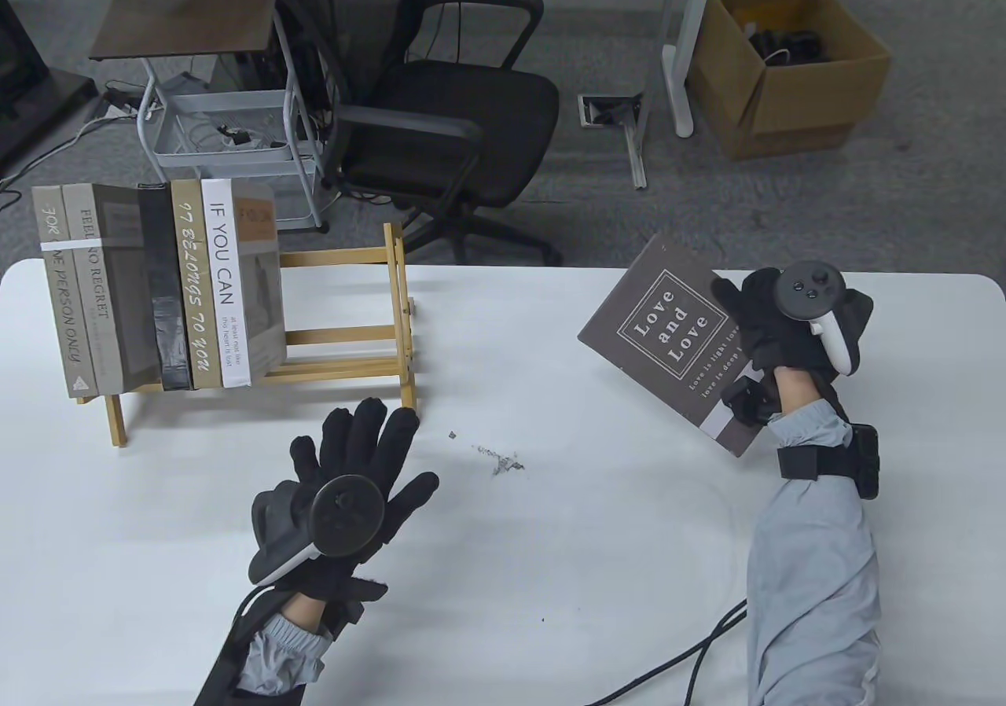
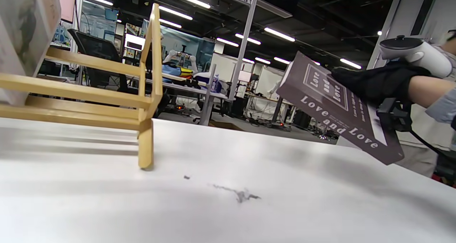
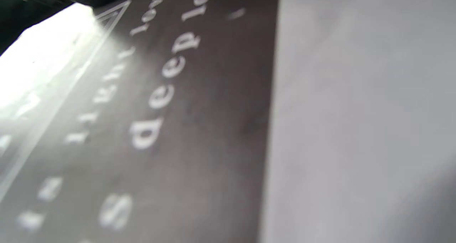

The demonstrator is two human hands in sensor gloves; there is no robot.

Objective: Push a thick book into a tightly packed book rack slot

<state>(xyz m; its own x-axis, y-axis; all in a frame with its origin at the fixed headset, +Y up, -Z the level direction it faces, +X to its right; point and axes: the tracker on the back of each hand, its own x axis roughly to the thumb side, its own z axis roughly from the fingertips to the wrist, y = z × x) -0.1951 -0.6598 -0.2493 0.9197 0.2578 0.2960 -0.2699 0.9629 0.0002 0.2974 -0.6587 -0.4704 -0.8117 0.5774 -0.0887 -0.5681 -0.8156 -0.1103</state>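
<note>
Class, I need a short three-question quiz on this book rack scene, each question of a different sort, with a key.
1. True or false: the Love and Love book lies flat on the table.
2. Which hand holds that book? A) left hand B) right hand C) both
3. Fill in: on the wooden rack, the books stand packed at the ____ end in the table view.

Key: 1 false, it is held tilted above the table. 2 B. 3 left; the rack's right part holds nothing.
</note>
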